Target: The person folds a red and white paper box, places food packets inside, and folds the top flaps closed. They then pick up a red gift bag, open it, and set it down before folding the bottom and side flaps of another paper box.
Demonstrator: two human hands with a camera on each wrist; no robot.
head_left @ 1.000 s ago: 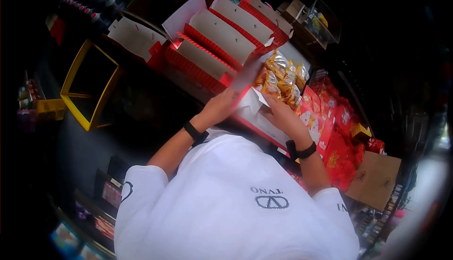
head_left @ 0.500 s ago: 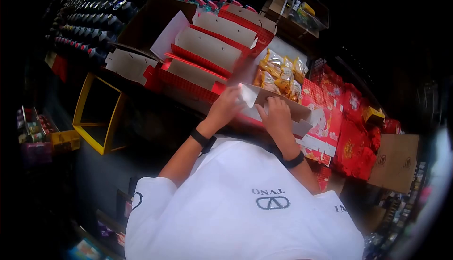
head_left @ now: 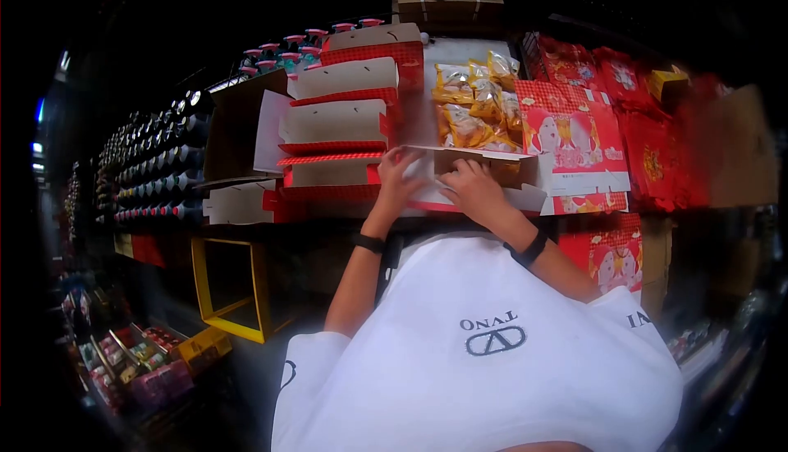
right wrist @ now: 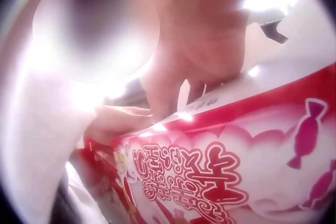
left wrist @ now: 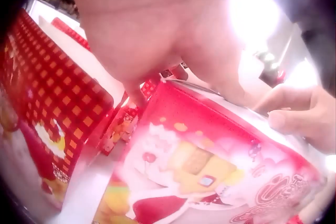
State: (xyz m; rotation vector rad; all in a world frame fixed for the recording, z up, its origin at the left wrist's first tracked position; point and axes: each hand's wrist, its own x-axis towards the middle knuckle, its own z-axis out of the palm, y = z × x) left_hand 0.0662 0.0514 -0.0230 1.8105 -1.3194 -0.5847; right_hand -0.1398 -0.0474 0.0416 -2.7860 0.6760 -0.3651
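Observation:
A red-and-pink printed cardboard box [head_left: 529,198], open at the top with a plain inside, lies lengthwise in front of the person. In the head view the left hand [head_left: 398,180] holds its left end, thumb and fingers on either side of the end wall. The left wrist view shows that hand over the box's corner, beside the printed side. Reaching over the near wall, the right hand [head_left: 476,189] presses fingers down inside the box, thumb toward the left hand; its fingertips are hidden. Both hands also appear close together in the right wrist view.
Several red-checked open boxes [head_left: 332,120] stand in a row to the left. Behind the held box are yellow snack packets [head_left: 476,103]. Flat printed cartons [head_left: 574,136] and red packages [head_left: 648,152] lie right. A yellow frame [head_left: 230,312] stands low left.
The head view has turned, so the shelf now looks level. The box has gone from tilted and partly hidden to visibly open, and the right hand has moved from its flap to inside it.

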